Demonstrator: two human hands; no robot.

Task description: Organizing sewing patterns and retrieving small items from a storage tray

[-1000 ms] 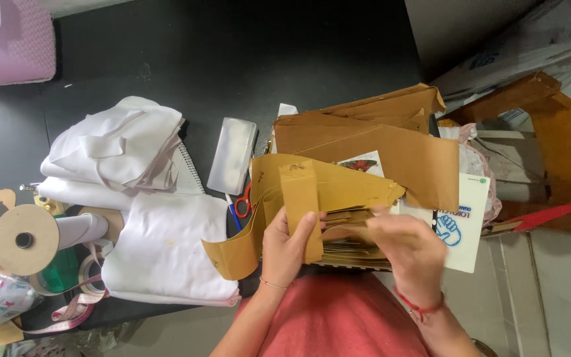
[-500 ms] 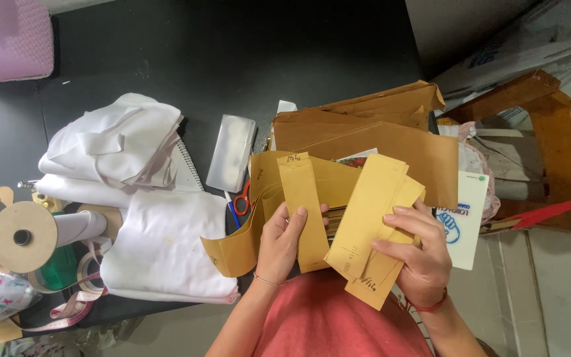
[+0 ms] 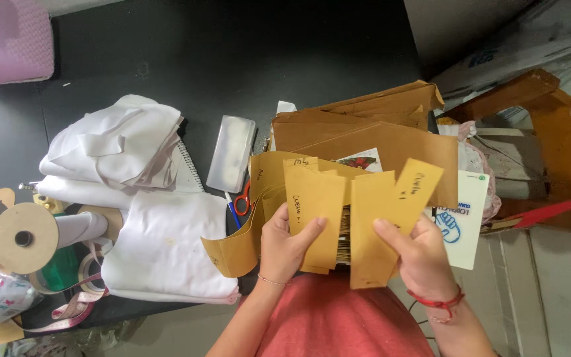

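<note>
The left hand (image 3: 287, 250) and the right hand (image 3: 416, 254) both hold brown paper pieces (image 3: 335, 211). The pieces are spread out like a fan, just above the person's red shirt (image 3: 338, 320) and in front of the black desk (image 3: 246, 59).

The left fingers are clamped on the left bunch, with the thumb on top. The right fingers are clamped on the right bunch (image 3: 381, 221), thumb on the front too.

The paper looks thin and very light. It is a bit stiff, like a card, but it can bend and crease. The sheets are smooth, so they could slip over each other and fall out. A good place to hold them is near the bottom edge, pinched between thumb and fingers.

Beside the hands lie folded white cloth (image 3: 166, 248), red scissors (image 3: 242, 198) and a big thread spool (image 3: 24, 238). Brown cardboard pieces (image 3: 365, 125) lie behind the fan.
</note>
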